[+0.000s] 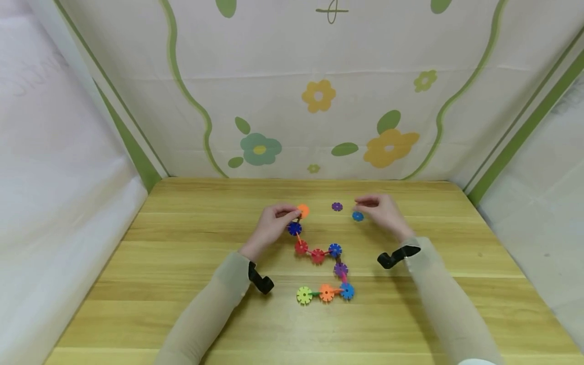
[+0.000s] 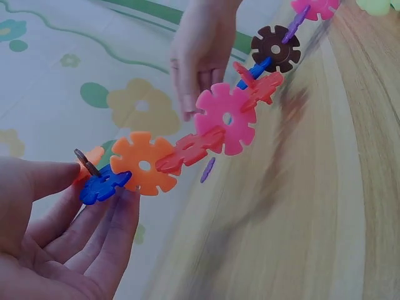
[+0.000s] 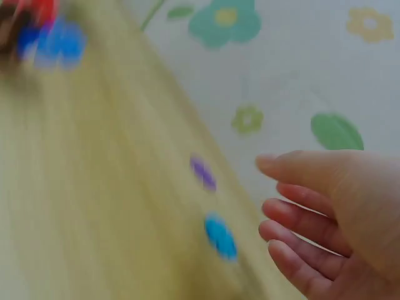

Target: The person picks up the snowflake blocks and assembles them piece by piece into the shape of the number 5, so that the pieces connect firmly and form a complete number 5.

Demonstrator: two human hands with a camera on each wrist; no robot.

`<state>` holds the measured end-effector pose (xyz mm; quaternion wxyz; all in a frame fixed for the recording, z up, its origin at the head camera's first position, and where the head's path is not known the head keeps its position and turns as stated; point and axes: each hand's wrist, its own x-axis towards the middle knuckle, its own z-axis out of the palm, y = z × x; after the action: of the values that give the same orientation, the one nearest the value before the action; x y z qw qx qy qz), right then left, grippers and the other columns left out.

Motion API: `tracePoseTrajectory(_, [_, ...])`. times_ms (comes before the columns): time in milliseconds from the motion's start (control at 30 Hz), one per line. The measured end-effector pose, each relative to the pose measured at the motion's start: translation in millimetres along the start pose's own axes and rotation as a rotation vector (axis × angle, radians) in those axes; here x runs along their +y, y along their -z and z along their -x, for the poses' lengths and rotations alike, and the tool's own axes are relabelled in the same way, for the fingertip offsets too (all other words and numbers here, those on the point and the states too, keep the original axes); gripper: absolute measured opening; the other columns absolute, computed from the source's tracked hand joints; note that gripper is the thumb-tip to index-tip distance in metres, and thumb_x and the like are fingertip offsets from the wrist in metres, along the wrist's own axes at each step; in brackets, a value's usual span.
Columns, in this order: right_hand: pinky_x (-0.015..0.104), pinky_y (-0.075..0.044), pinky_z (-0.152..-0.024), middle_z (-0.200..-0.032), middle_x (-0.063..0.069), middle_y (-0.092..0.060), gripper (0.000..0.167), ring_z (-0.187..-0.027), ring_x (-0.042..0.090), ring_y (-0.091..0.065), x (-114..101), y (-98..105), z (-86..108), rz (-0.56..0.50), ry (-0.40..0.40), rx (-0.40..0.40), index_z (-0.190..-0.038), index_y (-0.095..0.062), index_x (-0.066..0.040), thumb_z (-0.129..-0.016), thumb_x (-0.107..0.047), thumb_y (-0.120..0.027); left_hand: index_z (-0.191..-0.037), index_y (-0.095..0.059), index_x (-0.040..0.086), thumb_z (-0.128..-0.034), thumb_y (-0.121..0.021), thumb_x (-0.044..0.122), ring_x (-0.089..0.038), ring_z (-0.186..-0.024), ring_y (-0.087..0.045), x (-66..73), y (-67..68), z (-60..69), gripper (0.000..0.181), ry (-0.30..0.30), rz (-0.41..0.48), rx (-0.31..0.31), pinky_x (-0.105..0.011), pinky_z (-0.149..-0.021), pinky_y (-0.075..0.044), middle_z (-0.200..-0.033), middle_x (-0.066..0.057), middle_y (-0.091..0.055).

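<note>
My left hand (image 1: 272, 225) pinches the far end of a chain of interlocked flower-shaped plastic discs (image 1: 318, 256). In the left wrist view, the thumb of that left hand (image 2: 56, 225) is at the brown and orange discs, with a dark blue disc (image 2: 105, 185) beside the fingers. The chain zigzags toward me to a yellow-green disc (image 1: 304, 295). My right hand (image 1: 383, 215) is over the back right of the table, beside a loose light blue disc (image 1: 358, 216). In the right wrist view, its fingers (image 3: 303, 215) are loosely bent with nothing between them, apart from the blue disc (image 3: 220, 237).
A loose purple disc (image 1: 337, 207) lies between the hands, left of the light blue one. The wooden table (image 1: 182, 284) meets a flower-patterned cloth (image 1: 283, 91) at its back edge. White cloth walls (image 1: 68, 167) stand at both sides.
</note>
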<state>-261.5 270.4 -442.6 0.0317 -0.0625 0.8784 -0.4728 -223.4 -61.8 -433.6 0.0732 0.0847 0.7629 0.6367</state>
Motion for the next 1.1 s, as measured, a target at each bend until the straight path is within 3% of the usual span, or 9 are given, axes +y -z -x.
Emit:
tracePoseTrajectory(100, [0.038, -0.054, -0.083, -0.114, 0.011, -0.072, 0.041, -0.101, 0.027, -0.065, 13.0, 6.9, 2.0, 0.092, -0.012, -0.007, -0.124, -0.071, -0.002, -0.093, -0.027, -0.078, -0.110, -0.078, 0.009, -0.1002, -0.069, 0.029, -0.020, -0.105, -0.066, 0.3, -0.2, -0.4, 0.024, -0.005, 0.008, -0.003, -0.039, -0.091, -0.052, -0.108, -0.003, -0.073])
tracePoseTrajectory(267, [0.037, -0.053, -0.082, -0.104, 0.007, -0.072, 0.042, -0.094, 0.024, -0.064, 25.1, 6.1, 2.1, 0.172, -0.034, -0.036, -0.119, -0.075, -0.006, -0.089, -0.034, -0.083, -0.111, -0.078, 0.009, -0.0992, -0.070, 0.032, -0.021, -0.106, -0.065, 1.9, -1.4, 0.8, 0.027, -0.001, 0.003, 0.005, -0.041, -0.093, -0.051, -0.109, -0.003, -0.074])
tracePoseTrajectory(633, [0.037, -0.049, -0.080, -0.100, 0.010, -0.067, 0.033, -0.089, 0.025, -0.060, 24.4, 2.3, 0.9, 0.132, -0.048, -0.045, -0.113, -0.070, -0.003, -0.091, -0.025, -0.081, -0.110, -0.078, 0.011, -0.0989, -0.070, 0.032, -0.018, -0.104, -0.066, 0.4, -2.0, 1.0, 0.025, -0.005, 0.003, -0.003, -0.037, -0.089, -0.052, -0.107, 0.000, -0.074])
tracePoseTrajectory(867, [0.033, -0.054, -0.080, -0.104, 0.008, -0.072, 0.029, -0.095, 0.024, -0.067, 11.9, -3.0, 1.0, 0.040, -0.024, -0.025, -0.115, -0.072, -0.007, -0.093, -0.025, -0.078, -0.110, -0.078, 0.012, -0.0987, -0.070, 0.033, -0.019, -0.103, -0.065, 0.0, -2.2, 1.5, 0.025, 0.001, 0.002, -0.005, -0.034, -0.084, -0.050, -0.107, 0.000, -0.074])
tracePoseTrajectory(1100, [0.048, -0.053, -0.089, -0.109, 0.007, -0.073, 0.033, -0.101, 0.029, -0.067, -22.4, -9.3, 4.3, -0.032, 0.013, -0.022, -0.114, -0.076, -0.011, -0.091, -0.034, -0.080, -0.109, -0.079, 0.014, -0.0979, -0.071, 0.037, -0.019, -0.102, -0.065, 0.2, -2.7, 1.6, 0.026, 0.002, -0.007, 0.003, -0.033, -0.080, -0.048, -0.106, 0.002, -0.074])
